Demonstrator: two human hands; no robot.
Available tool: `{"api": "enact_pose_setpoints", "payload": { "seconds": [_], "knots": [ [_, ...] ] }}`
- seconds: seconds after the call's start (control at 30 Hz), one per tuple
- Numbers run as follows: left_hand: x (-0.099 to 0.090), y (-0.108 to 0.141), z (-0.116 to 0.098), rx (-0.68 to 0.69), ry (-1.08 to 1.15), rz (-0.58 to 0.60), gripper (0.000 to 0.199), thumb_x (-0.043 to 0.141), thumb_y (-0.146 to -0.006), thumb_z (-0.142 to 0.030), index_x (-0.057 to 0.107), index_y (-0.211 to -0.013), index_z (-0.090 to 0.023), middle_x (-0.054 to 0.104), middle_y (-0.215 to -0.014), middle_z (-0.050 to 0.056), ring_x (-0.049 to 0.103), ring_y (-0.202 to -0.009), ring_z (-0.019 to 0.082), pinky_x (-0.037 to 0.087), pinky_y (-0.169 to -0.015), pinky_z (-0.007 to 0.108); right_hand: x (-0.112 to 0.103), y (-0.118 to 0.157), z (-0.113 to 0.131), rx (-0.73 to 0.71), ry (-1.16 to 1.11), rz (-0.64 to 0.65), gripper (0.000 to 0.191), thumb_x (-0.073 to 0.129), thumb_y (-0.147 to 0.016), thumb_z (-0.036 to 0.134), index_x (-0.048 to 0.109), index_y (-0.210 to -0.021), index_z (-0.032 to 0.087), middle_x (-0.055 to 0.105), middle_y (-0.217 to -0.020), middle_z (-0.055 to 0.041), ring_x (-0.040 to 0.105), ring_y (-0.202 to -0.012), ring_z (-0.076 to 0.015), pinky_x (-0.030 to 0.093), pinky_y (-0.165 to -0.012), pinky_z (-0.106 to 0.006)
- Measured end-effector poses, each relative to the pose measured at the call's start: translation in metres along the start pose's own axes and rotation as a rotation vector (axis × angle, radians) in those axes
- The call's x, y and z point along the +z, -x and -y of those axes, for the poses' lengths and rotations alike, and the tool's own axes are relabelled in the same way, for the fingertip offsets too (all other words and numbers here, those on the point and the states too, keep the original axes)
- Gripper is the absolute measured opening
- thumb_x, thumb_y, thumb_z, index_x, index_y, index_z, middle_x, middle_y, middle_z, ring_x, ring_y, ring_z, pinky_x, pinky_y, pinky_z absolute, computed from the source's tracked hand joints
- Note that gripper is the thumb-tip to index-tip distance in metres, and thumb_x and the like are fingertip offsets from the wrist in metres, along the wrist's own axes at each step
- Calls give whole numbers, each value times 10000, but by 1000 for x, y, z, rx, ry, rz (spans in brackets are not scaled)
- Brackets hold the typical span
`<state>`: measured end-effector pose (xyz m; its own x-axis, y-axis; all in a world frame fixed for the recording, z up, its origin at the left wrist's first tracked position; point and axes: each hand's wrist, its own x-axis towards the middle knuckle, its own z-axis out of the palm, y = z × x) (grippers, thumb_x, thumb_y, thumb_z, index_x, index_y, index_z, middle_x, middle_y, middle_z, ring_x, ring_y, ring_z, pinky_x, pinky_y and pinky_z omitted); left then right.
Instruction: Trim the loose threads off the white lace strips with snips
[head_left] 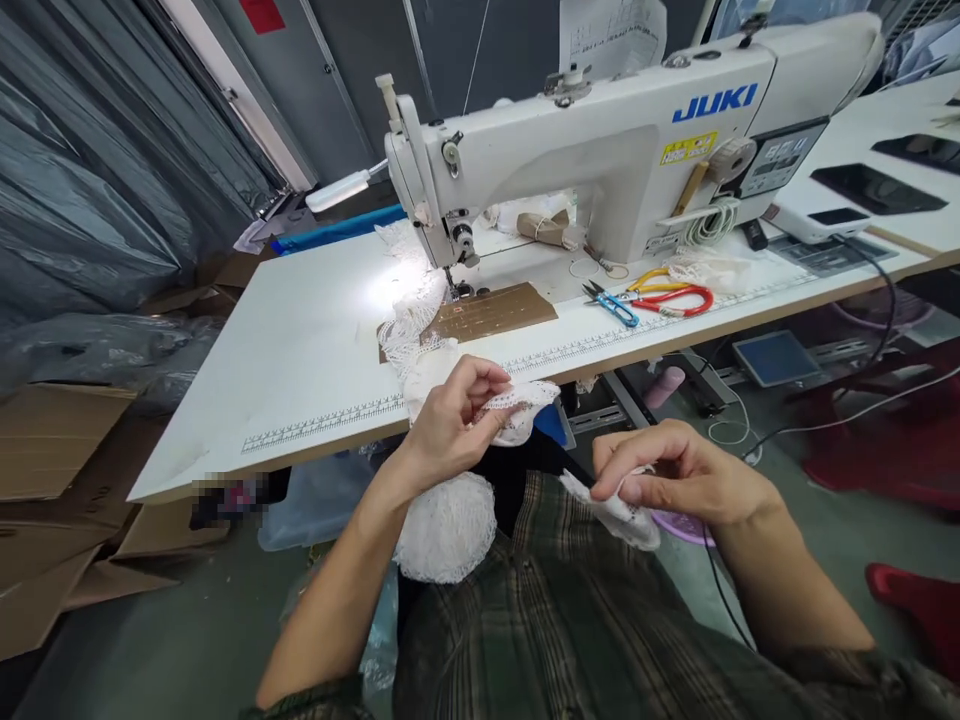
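Note:
My left hand (466, 415) pinches a piece of white eyelet fabric (529, 402) over the table's front edge. Lower and to the right, my right hand (675, 470) is closed on another white fabric piece (626, 520); whether the two pieces join is unclear. A strip of white lace trim (412, 325) runs from near the sewing machine's needle down toward my left hand. Below my left wrist a round bundle of white lace (448, 530) rests against my lap. The white sewing machine (555, 150) stands behind my hands, its lamp lighting the needle area.
Blue thread snips (611, 303) and red-handled scissors (675, 300) lie on the white table (300, 350), right of a brown cardboard piece (495, 315). A printed ruler follows the front edge. Phones (877, 190) lie at the right; cardboard boxes (67, 510) stand on the left floor.

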<state>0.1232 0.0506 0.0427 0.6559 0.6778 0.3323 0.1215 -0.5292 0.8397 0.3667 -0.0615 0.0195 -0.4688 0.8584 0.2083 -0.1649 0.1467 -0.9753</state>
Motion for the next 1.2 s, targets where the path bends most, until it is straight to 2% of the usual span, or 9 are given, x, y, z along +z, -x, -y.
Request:
{"api": "enact_pose_setpoints", "payload": {
  "seconds": [0.13, 0.27, 0.4, 0.53, 0.63, 0.77, 0.9, 1.07, 1.2],
  "knots": [
    [8, 43, 7, -42, 96, -37, 409, 626, -920, -229, 569, -1324, -192, 691, -889, 47, 612, -699, 108, 478, -601, 204, 16, -6, 3, 55, 15, 64, 182, 712, -896, 250, 804, -1020, 154, 722, -827, -74, 626, -681, -118, 492, -602, -211],
    [11, 59, 23, 20, 77, -64, 177, 620, -911, -208, 764, -1014, -200, 741, -935, 79, 669, -808, 148, 531, -708, 255, 35, -16, 2, 111, 60, 99, 177, 709, -893, 257, 795, -1012, 157, 726, -782, -51, 614, -641, -107, 480, -557, -192],
    [15, 62, 31, 10, 91, -58, 171, 647, -885, -279, 782, -823, -193, 722, -837, 76, 639, -730, 151, 507, -649, 264, 59, -38, 0, 116, 72, 113, 165, 724, -875, 281, 775, -961, 149, 725, -760, -34, 625, -633, -108, 482, -553, -193],
    [20, 69, 34, -124, 371, -15, 353, 681, -830, -504, 753, -802, -160, 701, -860, 107, 628, -755, 208, 508, -663, 321, 75, -55, -14, 39, 149, -130, 143, 706, -893, 293, 740, -921, 157, 705, -764, -13, 600, -634, -93, 452, -563, -191],
    [19, 75, 38, -231, 552, 3, 516, 561, -868, -628, 746, -799, -152, 681, -847, 114, 629, -789, 242, 512, -701, 357, 76, -57, -28, 12, 301, -306, 114, 717, -880, 274, 723, -869, 161, 697, -794, -20, 600, -688, -106, 451, -612, -211],
    [17, 80, 41, -274, 566, 35, 733, 472, -807, -824, 738, -791, -141, 673, -833, 126, 607, -746, 225, 498, -642, 333, 73, -52, -42, 22, 430, -422, 198, 773, -828, 360, 722, -811, 170, 660, -773, -27, 553, -676, -118, 428, -610, -242],
    [17, 83, 40, -274, 386, 16, 366, 757, -792, -521, 722, -808, -157, 674, -810, 64, 591, -718, 162, 484, -643, 273, 69, -45, -56, 89, 349, -429, 275, 792, -798, 439, 713, -797, 175, 639, -791, -29, 517, -647, -112, 418, -570, -241],
    [17, 87, 37, -262, 311, 83, 242, 722, -855, -398, 732, -816, -160, 693, -809, 56, 612, -717, 150, 489, -646, 258, 61, -38, -73, 140, 117, -364, 248, 823, -764, 419, 739, -768, 186, 680, -1086, -103, 629, -1026, -212, 535, -790, -311],
    [16, 91, 36, -239, 240, 134, 208, 708, -874, -365, 752, -809, -172, 712, -813, 55, 636, -719, 149, 500, -663, 262, 58, -32, -80, 252, -129, -238, 248, 812, -774, 414, 756, -767, 173, 743, -988, -81, 685, -877, -182, 562, -776, -323]
  ]
}}
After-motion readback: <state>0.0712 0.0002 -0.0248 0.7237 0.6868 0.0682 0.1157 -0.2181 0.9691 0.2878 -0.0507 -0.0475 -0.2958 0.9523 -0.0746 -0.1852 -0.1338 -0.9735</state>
